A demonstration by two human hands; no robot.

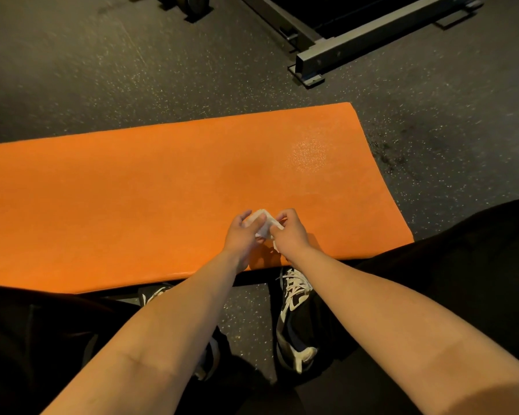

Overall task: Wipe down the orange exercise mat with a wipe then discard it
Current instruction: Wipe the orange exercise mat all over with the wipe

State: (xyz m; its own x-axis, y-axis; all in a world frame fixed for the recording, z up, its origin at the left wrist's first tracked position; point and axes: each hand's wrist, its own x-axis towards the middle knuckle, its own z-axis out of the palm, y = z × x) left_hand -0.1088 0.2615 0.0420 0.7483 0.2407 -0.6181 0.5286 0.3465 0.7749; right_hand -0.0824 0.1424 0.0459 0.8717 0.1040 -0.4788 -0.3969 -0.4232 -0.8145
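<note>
**Wipe bunched in both hands over mat's near edge**

Left hand (pixel 242 232) and right hand (pixel 288 232) both pinch the wipe (pixel 262 224), fingers curled, just above the mat (pixel 132 190) by its near edge.

Risk: the wipe stays wadded, so it covers little and I miss strips, or a pinch slips and it drops.

Mat's left end is cut off. Sheen toward its far right corner: wet or glare, can't tell. No bin in sight.

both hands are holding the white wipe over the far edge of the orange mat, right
Not quite. The head view shows the left hand and the right hand both holding the white wipe over the near edge of the orange mat, the side closest to the person, not the far edge.
</note>
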